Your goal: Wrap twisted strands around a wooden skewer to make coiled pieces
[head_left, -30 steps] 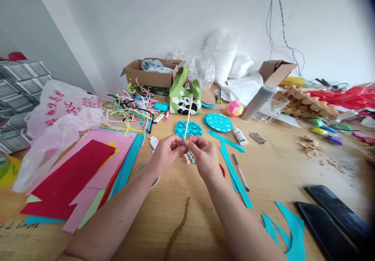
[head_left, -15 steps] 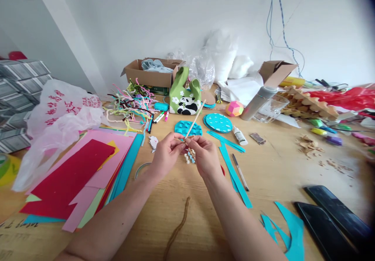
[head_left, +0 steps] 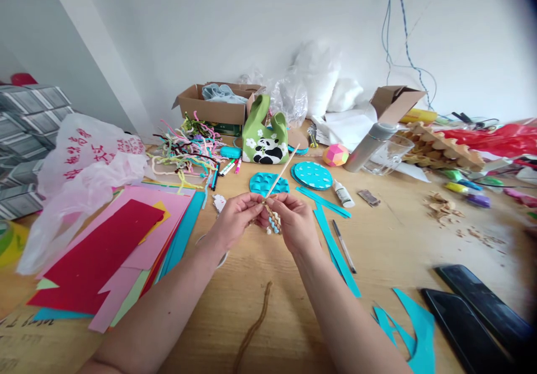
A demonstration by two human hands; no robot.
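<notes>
Both hands meet at the middle of the table. A thin pale stick (head_left: 283, 168) rises from between the fingertips, leaning up to the right. My left hand (head_left: 241, 217) is pinched at its lower end, closed on something small that I cannot make out. My right hand (head_left: 291, 217) has thumb and fingers pressed together at the stick's base. Small white, blue and tan beads (head_left: 274, 222) show just below the fingertips, between the hands. Behind the hands lies a turquoise piece with rounded hollows (head_left: 257, 183). A brown cord (head_left: 258, 323) lies on the table between the forearms.
Coloured paper (head_left: 100, 245) lies left, below fuzzy stems (head_left: 188, 150). Farther back stand a green panda bag (head_left: 266, 145), a cardboard box (head_left: 210, 105) and a grey bottle (head_left: 371, 147). Turquoise strips (head_left: 335, 245), a pen (head_left: 344, 245), glue (head_left: 344, 194) and two phones (head_left: 464, 329) lie right.
The stick has tilted further to the right. My left hand has shifted slightly down and left, and the ring-shaped object by my left wrist has moved right.
</notes>
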